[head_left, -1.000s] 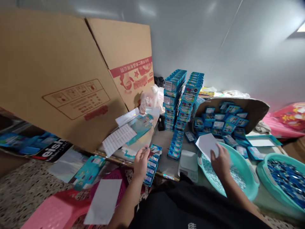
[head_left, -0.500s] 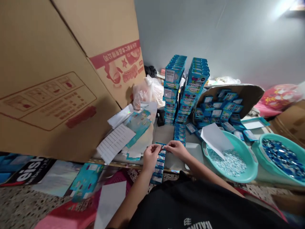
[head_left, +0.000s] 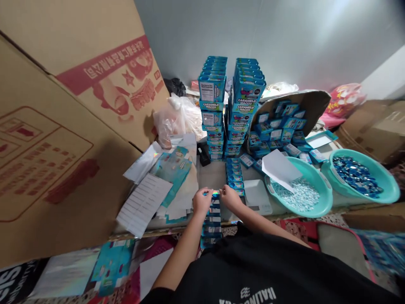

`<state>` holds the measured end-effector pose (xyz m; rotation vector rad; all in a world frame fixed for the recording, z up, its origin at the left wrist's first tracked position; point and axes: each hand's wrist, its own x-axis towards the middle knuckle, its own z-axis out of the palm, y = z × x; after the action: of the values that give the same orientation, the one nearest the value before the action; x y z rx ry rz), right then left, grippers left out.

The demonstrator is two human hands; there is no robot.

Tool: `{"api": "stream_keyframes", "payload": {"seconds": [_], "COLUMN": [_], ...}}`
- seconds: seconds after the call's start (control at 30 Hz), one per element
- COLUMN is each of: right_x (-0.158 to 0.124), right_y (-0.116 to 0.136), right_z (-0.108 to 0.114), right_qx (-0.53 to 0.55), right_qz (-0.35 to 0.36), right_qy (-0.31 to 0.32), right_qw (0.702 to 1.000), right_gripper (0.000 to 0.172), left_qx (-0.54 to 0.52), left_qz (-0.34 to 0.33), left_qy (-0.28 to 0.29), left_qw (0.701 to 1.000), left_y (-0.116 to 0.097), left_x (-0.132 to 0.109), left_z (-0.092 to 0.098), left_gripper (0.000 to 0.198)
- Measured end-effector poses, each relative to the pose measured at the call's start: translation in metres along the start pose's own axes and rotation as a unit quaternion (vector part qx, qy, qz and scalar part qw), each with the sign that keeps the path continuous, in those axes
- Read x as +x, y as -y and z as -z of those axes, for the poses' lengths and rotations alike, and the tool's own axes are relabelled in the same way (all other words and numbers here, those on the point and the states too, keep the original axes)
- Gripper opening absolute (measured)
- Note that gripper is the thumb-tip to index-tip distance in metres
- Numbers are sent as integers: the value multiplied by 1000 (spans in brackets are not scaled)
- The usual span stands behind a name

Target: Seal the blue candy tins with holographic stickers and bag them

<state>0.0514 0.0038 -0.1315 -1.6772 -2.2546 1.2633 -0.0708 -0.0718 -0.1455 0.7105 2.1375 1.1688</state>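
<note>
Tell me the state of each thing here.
Row of small blue boxes: lined up.
Bare left hand: fingers bent, at the row's far end.
Bare right hand: fingers bent, opposite the left.
Two tall stacks of blue printed boxes: upright.
Round turquoise basin of pale pieces: partly filled.
Round turquoise basin of shiny blue pieces: partly filled.
White paper sheet: tilted over the first basin.

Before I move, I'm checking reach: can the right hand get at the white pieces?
Probably yes: the white sheet leaves many white pieces exposed, though the right hand is busy at the blue boxes.
</note>
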Motion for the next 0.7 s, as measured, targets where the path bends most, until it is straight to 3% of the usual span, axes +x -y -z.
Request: {"api": "stream_keyframes", "payload": {"seconds": [0.27, 0.47, 0.7], "right_x": [-8, -8, -4], "right_y": [-10, -10, -13], "right_z": [-29, -36, -39], "right_qx": [63, 87, 84], "right_qz": [-64, -93, -101], "right_qy": [-19, -50, -20], "right_qw": [996, 991, 991], "right_gripper": [22, 25, 29], "left_qx": [29, 47, 35], "left_qz": [-32, -22, -36], "left_qy": [9, 2, -12], "left_qw": [999, 999, 999], "left_y": [13, 19, 28], "left_x": [5, 6, 8], "left_z": [-2, -7, -11], "left_gripper": [15, 17, 12]}}
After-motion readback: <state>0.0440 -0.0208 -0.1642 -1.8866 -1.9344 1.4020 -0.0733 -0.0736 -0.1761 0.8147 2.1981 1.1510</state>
